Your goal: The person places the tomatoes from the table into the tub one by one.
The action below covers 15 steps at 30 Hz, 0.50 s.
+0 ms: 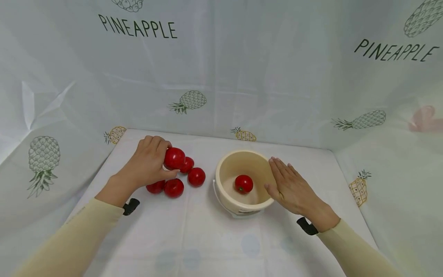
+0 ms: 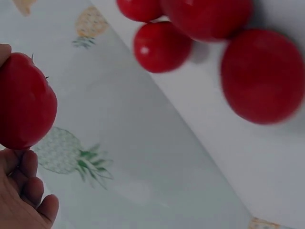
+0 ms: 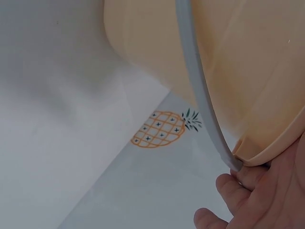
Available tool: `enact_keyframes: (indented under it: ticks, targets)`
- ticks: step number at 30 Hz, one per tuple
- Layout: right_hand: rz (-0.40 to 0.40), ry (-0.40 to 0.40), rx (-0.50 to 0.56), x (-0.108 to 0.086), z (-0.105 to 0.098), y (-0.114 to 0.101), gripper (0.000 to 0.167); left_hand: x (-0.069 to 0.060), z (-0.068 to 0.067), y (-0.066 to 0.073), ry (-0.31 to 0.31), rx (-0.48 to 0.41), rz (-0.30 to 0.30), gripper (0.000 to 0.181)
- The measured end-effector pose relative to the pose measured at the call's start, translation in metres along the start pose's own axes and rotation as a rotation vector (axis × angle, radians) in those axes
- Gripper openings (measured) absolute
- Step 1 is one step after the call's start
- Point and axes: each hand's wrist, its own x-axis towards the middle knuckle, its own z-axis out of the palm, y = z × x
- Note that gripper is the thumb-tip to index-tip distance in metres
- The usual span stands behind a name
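In the head view my left hand (image 1: 149,159) holds a red tomato (image 1: 174,158) between thumb and fingers, above several other tomatoes (image 1: 196,177) on the table. The left wrist view shows the held tomato (image 2: 26,102) at its left edge, with small stem tips. A cream bucket (image 1: 225,194) stands right of them, one tomato (image 1: 243,184) lying on its bottom. My right hand (image 1: 294,188) holds the bucket's right rim, thumb on the inner side. From the right wrist, fingers (image 3: 238,191) show under the rim beside the grey handle (image 3: 200,86).
A white cloth covers the table (image 1: 207,246). Behind and along the sides hangs a pale sheet (image 1: 263,69) printed with pineapples. The bucket's handle (image 1: 221,202) hangs down its front left side.
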Motion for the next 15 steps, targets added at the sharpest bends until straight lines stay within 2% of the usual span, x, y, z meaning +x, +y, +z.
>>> enact_keyframes:
  ticks: [9,15]
  targets:
    - [0.014,0.004,-0.004,0.000,0.000,-0.002,0.074,0.029,-0.013,0.047,0.023,-0.088,0.061,0.075]
    - [0.011,0.018,-0.003,-0.001,0.000,-0.003,0.074,0.049,-0.013,0.076,-0.010,-0.126,0.095,0.074]
